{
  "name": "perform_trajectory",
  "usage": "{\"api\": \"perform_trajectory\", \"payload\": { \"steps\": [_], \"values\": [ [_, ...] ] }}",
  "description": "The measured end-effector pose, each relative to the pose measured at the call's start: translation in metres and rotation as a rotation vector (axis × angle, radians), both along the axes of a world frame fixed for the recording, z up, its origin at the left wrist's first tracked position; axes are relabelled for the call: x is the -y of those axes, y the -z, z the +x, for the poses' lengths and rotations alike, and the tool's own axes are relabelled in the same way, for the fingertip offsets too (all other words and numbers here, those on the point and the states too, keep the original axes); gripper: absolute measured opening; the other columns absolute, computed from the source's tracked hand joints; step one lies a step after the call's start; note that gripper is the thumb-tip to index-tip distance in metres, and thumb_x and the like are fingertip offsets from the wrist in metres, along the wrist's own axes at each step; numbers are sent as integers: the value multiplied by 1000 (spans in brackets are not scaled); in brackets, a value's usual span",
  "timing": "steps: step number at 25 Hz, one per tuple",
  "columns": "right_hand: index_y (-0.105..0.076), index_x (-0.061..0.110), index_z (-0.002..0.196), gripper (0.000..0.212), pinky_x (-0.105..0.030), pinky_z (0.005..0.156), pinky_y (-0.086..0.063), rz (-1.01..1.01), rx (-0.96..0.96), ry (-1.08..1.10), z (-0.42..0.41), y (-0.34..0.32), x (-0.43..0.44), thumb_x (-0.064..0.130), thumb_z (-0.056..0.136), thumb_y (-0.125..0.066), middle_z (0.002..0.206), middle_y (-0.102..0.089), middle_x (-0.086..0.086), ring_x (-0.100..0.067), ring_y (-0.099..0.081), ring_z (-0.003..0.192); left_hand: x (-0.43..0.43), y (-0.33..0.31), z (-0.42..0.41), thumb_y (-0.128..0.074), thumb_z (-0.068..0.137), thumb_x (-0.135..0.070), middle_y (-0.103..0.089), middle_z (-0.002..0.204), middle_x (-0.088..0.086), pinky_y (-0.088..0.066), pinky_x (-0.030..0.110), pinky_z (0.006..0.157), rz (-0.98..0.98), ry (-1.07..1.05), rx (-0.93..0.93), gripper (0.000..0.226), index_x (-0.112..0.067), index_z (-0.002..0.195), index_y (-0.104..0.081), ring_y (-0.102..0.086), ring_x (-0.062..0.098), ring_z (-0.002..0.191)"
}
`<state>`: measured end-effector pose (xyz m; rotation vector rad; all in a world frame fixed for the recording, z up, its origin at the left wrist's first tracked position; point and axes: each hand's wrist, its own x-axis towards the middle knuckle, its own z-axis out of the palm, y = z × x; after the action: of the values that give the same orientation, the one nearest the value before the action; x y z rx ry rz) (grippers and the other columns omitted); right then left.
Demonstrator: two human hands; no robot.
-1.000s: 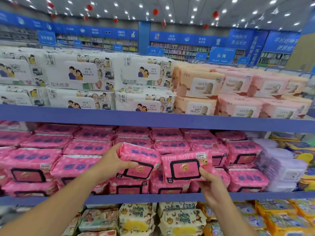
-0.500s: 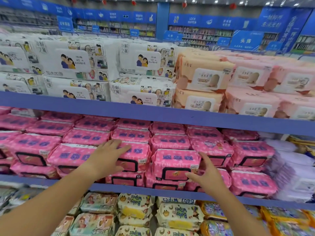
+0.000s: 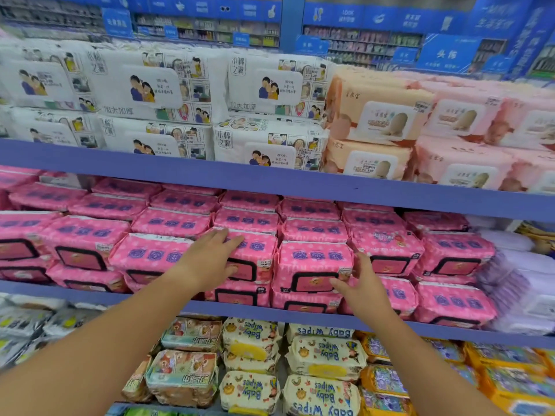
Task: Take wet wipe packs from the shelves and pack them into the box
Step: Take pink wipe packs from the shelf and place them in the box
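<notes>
Two spread grips, left hand (image 3: 210,259) atop one pink pack (image 3: 255,250), right hand (image 3: 362,288) at its neighbour (image 3: 312,262), shelf (image 3: 255,310) packed full.

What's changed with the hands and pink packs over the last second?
A second ago each hand held a pink pack tilted up off the stack. Both were let go: the left pink pack and right pink pack sit back on the middle shelf. The left hand lies flat on its pack; the right hand is open at the other's right edge. The white packs above and Baby Wipes packs below are unchanged.
</notes>
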<state>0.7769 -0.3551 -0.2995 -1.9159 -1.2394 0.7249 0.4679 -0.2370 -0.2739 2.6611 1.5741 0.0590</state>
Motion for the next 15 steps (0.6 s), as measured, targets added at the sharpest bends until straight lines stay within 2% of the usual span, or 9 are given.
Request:
{"api": "perform_trajectory", "payload": {
  "steps": [3,5,7,9,12,15],
  "values": [
    [-11,26,161,85,-45,110,-42,24,-22,95,-14,2,9,35,96,-65,163,-31,-1,-28,-40,143,11,0,-4,-50,102,-50,-18,168,6,-11,40,126,3,49,170,71,-22,161,-21,-13,25,156],
    [-17,21,160,80,-49,118,-34,39,-35,167,-22,4,14,42,97,-61,164,-29,-2,-26,-32,148,23,-3,0,-48,101,-54,-21,167,-1,-17,41,126,-107,44,436,71,-23,160,-24,-17,20,155],
    [-25,20,159,74,-50,119,-32,41,-62,204,-33,5,22,48,98,-57,164,-29,-1,-25,-30,149,39,-3,6,-46,101,-55,-27,164,-8,-24,43,124,-281,22,710,68,-27,159,-26,-24,14,152],
    [-28,24,158,70,-49,118,-34,36,-104,214,-44,6,32,53,99,-52,163,-31,2,-23,-32,148,55,3,12,-44,101,-56,-34,161,-12,-28,43,122,-356,30,862,62,-31,157,-33,-30,9,149],
    [-31,25,156,67,-44,116,-36,37,-142,212,-56,6,57,57,100,-46,160,-35,4,-20,-37,145,83,7,20,-42,102,-53,-39,157,-13,-30,37,120,-483,42,950,57,-30,154,-38,-35,7,145],
    [-38,24,153,62,-42,114,-36,44,-129,208,-68,6,81,55,100,-45,156,-40,4,-20,-39,143,108,10,17,-36,104,-54,-37,157,-11,-31,30,114,-665,29,867,58,-28,155,-35,-36,10,143]
  ]
}}
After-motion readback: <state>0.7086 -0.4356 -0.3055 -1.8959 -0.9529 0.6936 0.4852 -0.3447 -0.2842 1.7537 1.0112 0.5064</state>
